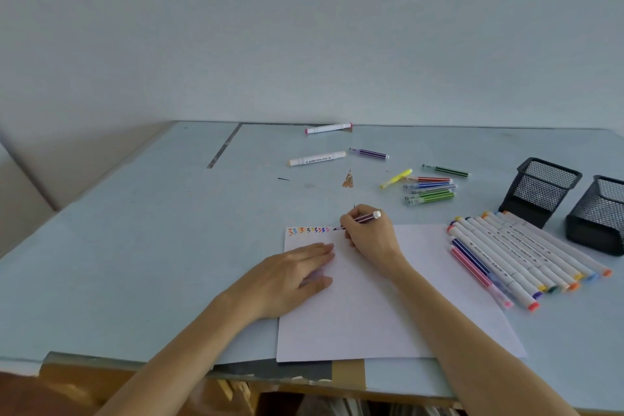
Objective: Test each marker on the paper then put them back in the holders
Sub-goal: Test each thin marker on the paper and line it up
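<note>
A white sheet of paper (388,307) lies on the table with a row of coloured marks (308,230) along its top left edge. My right hand (369,235) grips a thin striped marker (363,218), its tip touching the paper just right of the marks. My left hand (293,277) rests flat on the paper's left side, with something pale purple partly hidden under the fingers. Several white markers (526,253) lie in a row right of the paper. Two black mesh holders (540,189) (599,216) stand at the far right.
A cluster of thin striped markers (430,189) and a yellow one (395,178) lie behind the paper. Two white markers (317,158) (329,128), a purple striped one (369,153) and a green one (445,170) lie farther back. A brown scrap (348,179) sits mid-table.
</note>
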